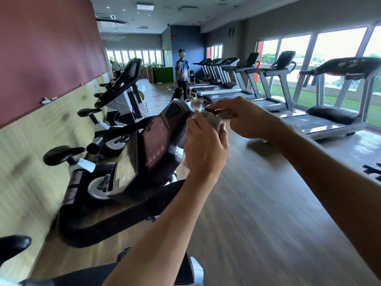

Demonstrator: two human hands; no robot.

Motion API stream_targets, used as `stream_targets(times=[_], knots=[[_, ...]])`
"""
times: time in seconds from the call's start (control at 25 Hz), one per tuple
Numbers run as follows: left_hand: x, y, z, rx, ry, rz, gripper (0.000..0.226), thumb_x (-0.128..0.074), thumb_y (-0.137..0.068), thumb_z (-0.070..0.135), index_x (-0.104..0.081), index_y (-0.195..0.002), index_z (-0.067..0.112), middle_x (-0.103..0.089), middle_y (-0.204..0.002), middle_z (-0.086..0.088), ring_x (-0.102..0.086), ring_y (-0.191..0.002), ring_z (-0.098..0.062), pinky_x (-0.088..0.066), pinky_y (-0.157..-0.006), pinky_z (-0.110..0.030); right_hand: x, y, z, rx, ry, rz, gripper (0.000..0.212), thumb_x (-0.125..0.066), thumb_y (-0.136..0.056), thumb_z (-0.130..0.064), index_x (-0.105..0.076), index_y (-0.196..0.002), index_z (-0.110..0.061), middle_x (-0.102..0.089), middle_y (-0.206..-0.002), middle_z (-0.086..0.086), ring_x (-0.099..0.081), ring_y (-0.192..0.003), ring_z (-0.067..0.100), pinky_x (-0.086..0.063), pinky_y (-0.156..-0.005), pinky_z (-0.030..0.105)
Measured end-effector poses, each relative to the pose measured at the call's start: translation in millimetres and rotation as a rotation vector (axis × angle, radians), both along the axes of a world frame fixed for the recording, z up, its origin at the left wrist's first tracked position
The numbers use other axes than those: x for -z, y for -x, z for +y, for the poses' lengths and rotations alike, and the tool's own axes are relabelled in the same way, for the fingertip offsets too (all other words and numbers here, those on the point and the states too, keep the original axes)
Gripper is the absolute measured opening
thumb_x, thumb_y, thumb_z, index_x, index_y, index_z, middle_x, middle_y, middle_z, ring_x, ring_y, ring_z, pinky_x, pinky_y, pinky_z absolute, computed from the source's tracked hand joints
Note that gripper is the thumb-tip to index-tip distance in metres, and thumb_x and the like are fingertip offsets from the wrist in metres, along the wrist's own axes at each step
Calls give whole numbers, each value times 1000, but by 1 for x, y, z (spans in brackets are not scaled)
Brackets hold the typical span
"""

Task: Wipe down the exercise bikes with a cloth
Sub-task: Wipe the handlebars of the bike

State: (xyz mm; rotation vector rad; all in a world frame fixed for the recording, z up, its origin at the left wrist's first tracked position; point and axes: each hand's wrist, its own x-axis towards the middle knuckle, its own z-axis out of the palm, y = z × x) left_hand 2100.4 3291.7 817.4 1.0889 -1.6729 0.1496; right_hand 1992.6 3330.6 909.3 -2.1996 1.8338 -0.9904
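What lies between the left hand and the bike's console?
In the head view, a bunched grey cloth sits between the left hand and the console, held in that hand.

Single head-worn wide-angle view, looking forward and down along a gym aisle, close above an exercise bike console (152, 141), treadmills (329, 116) receding at right.

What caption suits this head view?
Left hand presses a cloth against the bike console; right hand pinches something dark.

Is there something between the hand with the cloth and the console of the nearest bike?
Nothing visible. The left hand grips the cloth right at the console edge. The right hand pinches a small dark thing beside it.
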Motion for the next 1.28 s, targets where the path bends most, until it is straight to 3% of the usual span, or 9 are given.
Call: stream_targets(times=[0.16, 0.36, 0.44, 0.56, 0.64, 0.8, 0.92, 1.08, 1.28], knots=[[-2, 1, 1, 4, -18, 12, 82, -64, -92, 45, -34, -152, -3, -55, -117, -19, -64, -100, -30, -59, -73, -38, 3, -3, 1, -10, 45, -23, 70, -37, -63, -10, -66, -127, -8, -70, -123, 10, -65, -119, 24, -52, -103, 41], [22, -13, 14, 3, -75, -66, 62, -55, -94, 47, -50, -132, -1, -57, -110, -16, -66, -92, -29, -58, -60, -38, 12, 4, -8, -12, 85, 31, 75, -35, -66, 4, -63, -134, -11, -67, -131, 8, -60, -127, 22, -50, -107, 48], [5, -6, 3, 24, -81, -18, 60, -61, -92, 45, -52, -129, -2, -58, -109, -18, -68, -88, -32, -58, -58, -39, 10, 8, -11, 0, 89, 48, 64, -41, -77, 19, -66, -129, -9, -69, -124, 5, -64, -120, 21, -53, -103, 41], [-6, -1, 1, 22, -97, 21, 66, -61, -93, 45, -47, -137, -2, -57, -116, -18, -66, -95, -31, -58, -64, -40, 7, 8, -17, 17, 158, 59, 43, -54, -89, 16, -71, -120, -7, -74, -113, 7, -70, -107, 21, -55, -97, 32], [12, -10, 15, 18, -83, -18, 65, -57, -94, 46, -46, -138, 0, -56, -116, -16, -65, -98, -30, -58, -64, -39, 6, 7, -20, 15, 185, 4, 37, -61, -87, 15, -74, -113, -6, -76, -106, 9, -71, -99, 19, -56, -92, 33], [17, -15, 13, 41, -91, -83, 61, -56, -93, 45, -49, -133, 0, -56, -113, -16, -66, -94, -30, -57, -58, -39, 0, 7, -29, 56, 225, 23, 27, -74, -82, 11, -78, -103, -6, -73, -86, 1, -64, -70, -8, -51, -70, 12], [-15, -2, -3, 49, -131, -28, 63, -58, -95, 47, -46, -136, 1, -55, -118, -16, -67, -97, -32, -55, -62, -39, -6, 6, -27, 23, 254, 81, 17, -78, -83, 1, -79, -96, -10, -61, -73, -18, -58, -67, -4, -42, -67, 3], [-10, -2, 1, 14, -104, -1, 70, -62, -92, 47, -44, -141, 1, -56, -118, -16, -66, -97, -31, -55, -61, -38, -2, 10, -21, 5, 196, -42, 34, -67, -86, 13, -76, -95, -19, -73, -83, -4, -70, -78, 6, -54, -76, 15], [27, -21, 21, -4, -72, -156, 67, -54, -94, 47, -44, -138, -2, -55, -113, -16, -65, -95, -28, -57, -59, -38, 3, 7, -23, 34, 146, -133, 46, -44, -88, 24, -76, -103, -5, -71, -89, -2, -67, -75, -9, -50, -68, 10]])
